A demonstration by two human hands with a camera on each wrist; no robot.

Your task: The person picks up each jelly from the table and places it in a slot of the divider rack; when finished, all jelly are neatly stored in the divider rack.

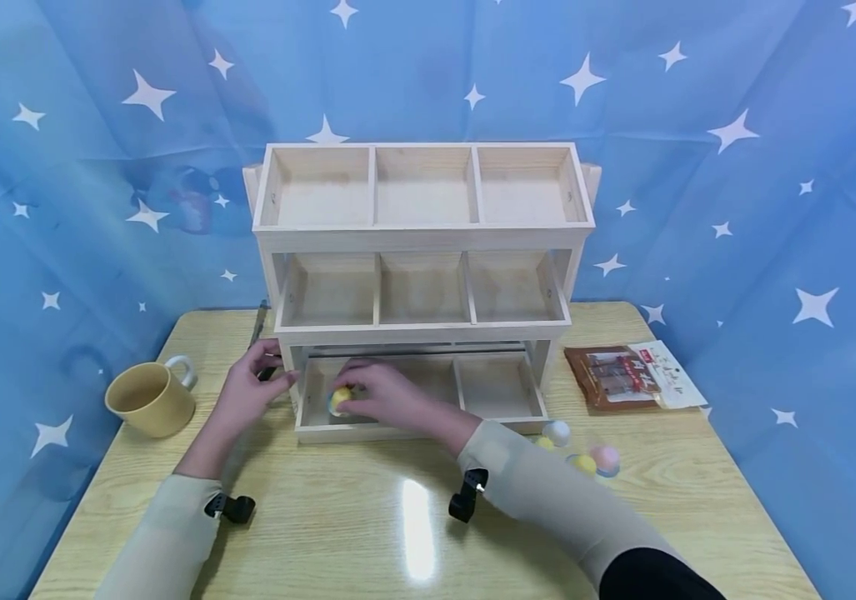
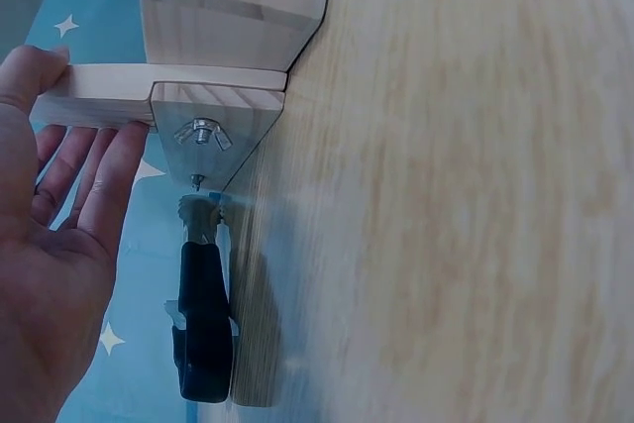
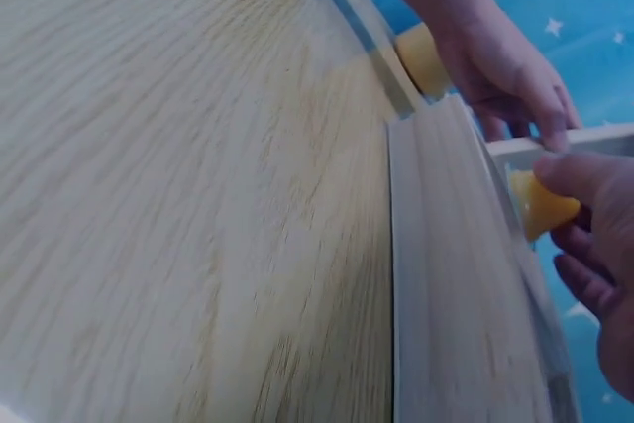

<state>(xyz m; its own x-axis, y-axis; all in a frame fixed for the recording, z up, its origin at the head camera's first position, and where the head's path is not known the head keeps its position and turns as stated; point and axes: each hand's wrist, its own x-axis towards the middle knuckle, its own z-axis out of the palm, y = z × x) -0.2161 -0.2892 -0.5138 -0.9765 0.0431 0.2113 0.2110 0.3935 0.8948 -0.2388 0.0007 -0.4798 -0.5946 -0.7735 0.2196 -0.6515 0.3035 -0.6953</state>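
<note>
A pale wooden three-tier rack (image 1: pixel 423 240) stands on the table, each tier split into compartments. Inside the bottom tier's left compartment, my right hand (image 1: pixel 378 393) pinches a small rounded yellow piece (image 1: pixel 341 400) with a pale blue edge. The right wrist view shows this yellow piece (image 3: pixel 541 205) tapering between thumb and fingers. My left hand (image 1: pixel 251 387) grips the rack's left side, thumb on one face of a wooden board (image 2: pixel 99 86) and fingertips on the opposite one. Close to that hand lies a black-handled tool (image 2: pixel 205 314), beside a wing nut (image 2: pixel 202 133).
A tan mug (image 1: pixel 150 400) with a white handle stands at the left. Right of the rack lie a white ball (image 1: pixel 557 432), a pink ball (image 1: pixel 605 458) and yellow pieces (image 1: pixel 583 464). Behind them is a brown and white packet (image 1: pixel 623 377). A blue starred curtain (image 1: pixel 743 208) surrounds the table.
</note>
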